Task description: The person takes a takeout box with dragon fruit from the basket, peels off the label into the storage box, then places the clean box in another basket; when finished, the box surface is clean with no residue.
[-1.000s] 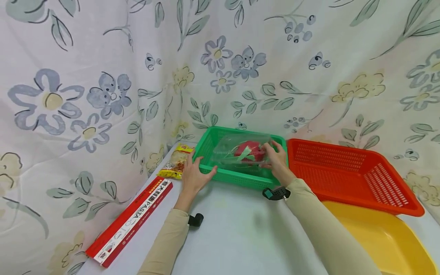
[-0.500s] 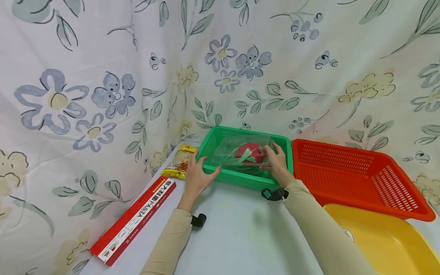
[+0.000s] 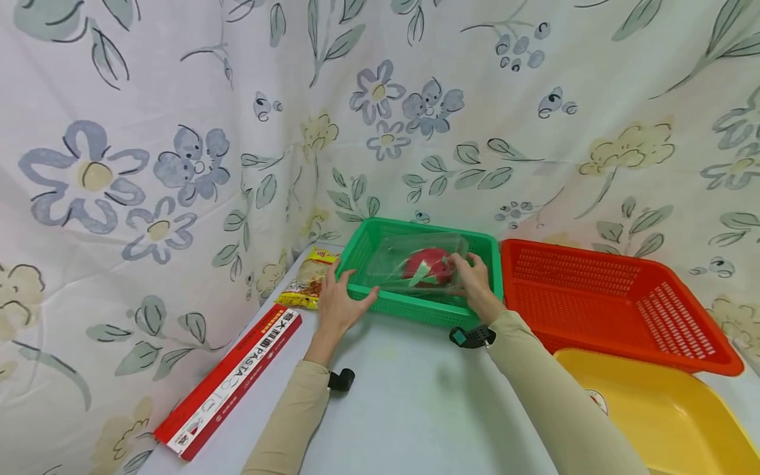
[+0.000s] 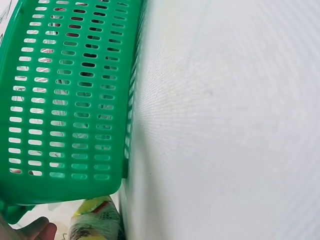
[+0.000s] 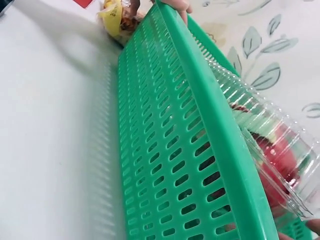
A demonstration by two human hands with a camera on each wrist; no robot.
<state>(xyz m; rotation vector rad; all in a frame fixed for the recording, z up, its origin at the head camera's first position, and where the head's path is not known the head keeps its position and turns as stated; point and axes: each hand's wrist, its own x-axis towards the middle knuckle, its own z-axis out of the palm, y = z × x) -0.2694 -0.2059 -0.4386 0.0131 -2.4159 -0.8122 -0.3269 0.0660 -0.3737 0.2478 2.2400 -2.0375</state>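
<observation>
Inside the green basket (image 3: 410, 305) is a clear plastic clamshell box (image 3: 386, 260) holding a red fruit with green scales, which looks like a dragon fruit (image 3: 432, 264). My right hand (image 3: 477, 284) grips the box by its right end, and only its fingertips enter the right wrist view at the bottom right. At the basket's left front corner, my left hand (image 3: 340, 303) holds the rim, fingers over one side and thumb toward the front. The right wrist view shows the dragon fruit (image 5: 280, 155) through the ribbed plastic, just behind the basket's long wall (image 5: 165, 140).
A yellow food packet (image 3: 305, 280) lies left of the basket, and a long red pasta box (image 3: 228, 382) runs along the table's left side. To the right stand a red-orange basket (image 3: 570, 297) and, in front, a yellow tray (image 3: 659, 402). A floral curtain (image 3: 267, 99) hangs behind.
The clamshell box has sunk slightly lower in the green basket and lies flatter, with my right hand still gripping it. My left hand keeps its place at the corner.
</observation>
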